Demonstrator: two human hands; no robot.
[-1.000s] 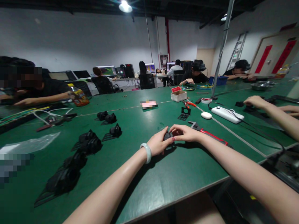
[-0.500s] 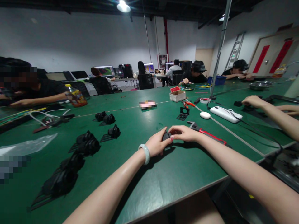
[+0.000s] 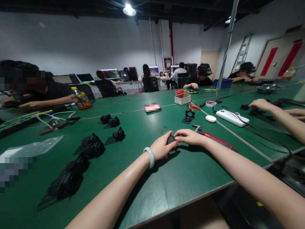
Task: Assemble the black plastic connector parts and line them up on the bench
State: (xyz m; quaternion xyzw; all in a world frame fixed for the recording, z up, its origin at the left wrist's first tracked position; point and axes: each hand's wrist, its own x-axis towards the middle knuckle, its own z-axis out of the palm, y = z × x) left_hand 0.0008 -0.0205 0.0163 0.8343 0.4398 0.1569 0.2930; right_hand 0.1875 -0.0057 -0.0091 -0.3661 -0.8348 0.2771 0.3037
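Note:
My left hand (image 3: 162,147), with a pale bangle at the wrist, and my right hand (image 3: 189,136) meet over a small black plastic part (image 3: 171,139) resting low on the green table (image 3: 166,178). Fingers of both hands are curled and pinched around that part, which they mostly hide. Just right of my right hand lies a red-handled adjustable wrench (image 3: 211,136).
Several black parts (image 3: 91,147) lie in rows to the left, beside a clear plastic bag (image 3: 33,149). Ahead sit a black bracket (image 3: 188,116), a cardboard box (image 3: 182,98), tape roll (image 3: 210,103), a white device (image 3: 232,117). Another person's hand (image 3: 260,104) works at right; more people sit round the table.
Both hands stay closed on the black part, with only small shifts of the fingers. The view has wobbled slightly.

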